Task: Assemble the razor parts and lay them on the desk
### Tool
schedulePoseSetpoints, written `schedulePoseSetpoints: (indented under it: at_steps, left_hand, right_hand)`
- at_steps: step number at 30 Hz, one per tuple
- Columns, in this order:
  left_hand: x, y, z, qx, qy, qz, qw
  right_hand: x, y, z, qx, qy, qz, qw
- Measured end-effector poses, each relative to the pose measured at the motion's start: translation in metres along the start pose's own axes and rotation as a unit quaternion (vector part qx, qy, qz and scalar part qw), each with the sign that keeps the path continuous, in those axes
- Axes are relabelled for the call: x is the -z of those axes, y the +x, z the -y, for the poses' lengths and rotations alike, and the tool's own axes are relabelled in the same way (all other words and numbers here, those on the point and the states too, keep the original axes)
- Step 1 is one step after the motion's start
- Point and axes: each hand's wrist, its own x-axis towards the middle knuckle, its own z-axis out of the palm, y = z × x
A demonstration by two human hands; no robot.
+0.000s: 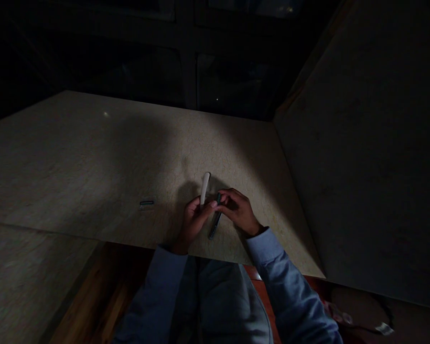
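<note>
The scene is dim. My left hand [194, 220] is closed around a pale, slim stick-like piece [204, 188] that points up and away from me. My right hand [238, 210] pinches the top end of a dark, thin pen-like piece [214, 226] that slants down toward me. Both hands meet above the beige tabletop [93, 172], near its front edge. A small dark cap-like part [146, 203] lies on the table to the left of my left hand, apart from it.
A second beige panel [361, 157] rises along the right side of the table. Dark cabinet fronts [186, 62] stand behind the far edge. A wooden floor [93, 296] shows below the front edge, and my blue sleeves and lap fill the bottom.
</note>
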Motion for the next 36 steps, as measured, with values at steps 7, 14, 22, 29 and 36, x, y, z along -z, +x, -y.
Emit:
schedulePoseSetpoints:
  at_steps: [7, 14, 22, 29, 36]
  left_hand:
    - [-0.005, 0.002, -0.006, -0.02, 0.023, -0.045, 0.999]
    - [-0.001, 0.002, 0.0, 0.034, 0.043, -0.006, 0.999]
    - [0.001, 0.003, 0.002, 0.056, 0.013, -0.021, 0.998]
    - [0.001, 0.005, 0.003, 0.049, -0.01, -0.017, 0.999]
    - [-0.002, 0.005, 0.0, 0.014, 0.028, -0.051, 0.998]
  right_hand:
    - [-0.001, -0.004, 0.006, 0.089, -0.114, 0.011, 0.989]
    - [0.001, -0.005, 0.004, 0.123, -0.137, 0.012, 0.983]
    - [-0.001, -0.004, 0.007, 0.111, -0.119, 0.027, 0.986]
    - [-0.002, -0.003, 0.007, 0.112, -0.103, 0.02, 0.988]
    - [-0.001, -0.004, 0.011, 0.1, -0.1, -0.005, 0.99]
